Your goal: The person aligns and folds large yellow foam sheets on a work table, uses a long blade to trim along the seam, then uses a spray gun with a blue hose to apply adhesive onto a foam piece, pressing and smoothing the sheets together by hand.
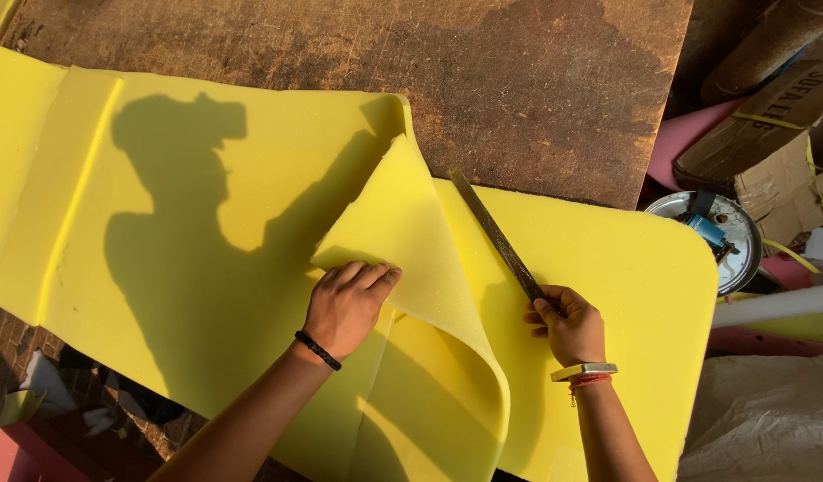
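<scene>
From the head camera, a worn brown wooden board (519, 80), stained dark in patches, serves as the work surface, lit by low warm sunlight that throws the person's shadow across the foam. A large sheet of yellow foam (162, 223) covers most of the board and hangs past its near edge, where a brick floor (10, 357) shows at lower left. A second, thinner yellow layer (411, 241) is curled up in the middle, folding over toward the near edge. The left hand (344, 303) lies flat on this lifted layer, fingers stretched out and pressing it down, a black band at the wrist. The right hand (568, 323) is clenched around the handle of a long dark knife blade (496, 234), which lies angled across the foam with its tip near the board's bare wood. To the right of the board stand a round metal tin (742, 241) holding a blue-handled tool, torn brown cardboard boxes (768, 134) bound with yellow strapping, pink foam (679, 134) behind them, and a pale cloth sack (760, 419) at lower right.
</scene>
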The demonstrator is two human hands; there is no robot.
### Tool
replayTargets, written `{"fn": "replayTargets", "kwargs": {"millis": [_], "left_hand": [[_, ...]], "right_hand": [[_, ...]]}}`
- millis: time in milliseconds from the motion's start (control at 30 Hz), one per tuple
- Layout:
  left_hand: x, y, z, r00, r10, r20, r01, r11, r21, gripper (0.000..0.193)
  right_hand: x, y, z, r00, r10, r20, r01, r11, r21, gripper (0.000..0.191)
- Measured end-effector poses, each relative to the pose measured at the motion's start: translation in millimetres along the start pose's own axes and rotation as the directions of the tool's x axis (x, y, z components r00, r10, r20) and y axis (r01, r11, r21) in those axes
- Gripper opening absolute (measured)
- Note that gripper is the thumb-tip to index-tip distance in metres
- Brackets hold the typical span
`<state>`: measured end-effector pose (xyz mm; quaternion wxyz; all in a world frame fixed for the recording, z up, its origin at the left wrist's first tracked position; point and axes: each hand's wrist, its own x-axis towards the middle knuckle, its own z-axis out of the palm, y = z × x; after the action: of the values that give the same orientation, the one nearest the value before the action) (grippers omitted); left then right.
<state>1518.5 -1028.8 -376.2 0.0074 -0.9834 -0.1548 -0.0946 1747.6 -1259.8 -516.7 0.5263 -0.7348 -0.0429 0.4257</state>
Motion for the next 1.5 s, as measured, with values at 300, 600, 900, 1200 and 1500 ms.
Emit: {"fn": "replayTargets", "kwargs": {"millis": [300, 600, 900, 1200, 1500], "left_hand": [[5, -5, -2, 0.999, -0.018, -0.026, 0.018, 1.0, 0.006, 0.034], [15, -1, -8, 0.997, -0.041, -0.071, 0.04, 0.999, -0.02, 0.033], [68, 1, -30, 0.981, 0.152, -0.123, -0.155, 0.988, -0.019, 0.018], [72, 2, -34, 0.974, 0.202, -0.104, -0.202, 0.979, 0.01, 0.011], [59, -10, -43, 0.982, 0.144, -0.124, -0.147, 0.989, -0.009, 0.012]], "right_hand": [[11, -62, 42, 0.998, -0.014, 0.065, 0.028, 0.974, -0.226, 0.038], [16, -69, 55, 0.991, -0.119, 0.058, 0.132, 0.902, -0.41, 0.04], [12, -58, 57, 0.998, -0.029, 0.061, 0.047, 0.943, -0.329, 0.039], [8, -59, 64, 0.997, -0.059, 0.058, 0.077, 0.92, -0.384, 0.038], [-14, -55, 72, 0.993, -0.079, 0.082, 0.107, 0.901, -0.42, 0.039]]}}
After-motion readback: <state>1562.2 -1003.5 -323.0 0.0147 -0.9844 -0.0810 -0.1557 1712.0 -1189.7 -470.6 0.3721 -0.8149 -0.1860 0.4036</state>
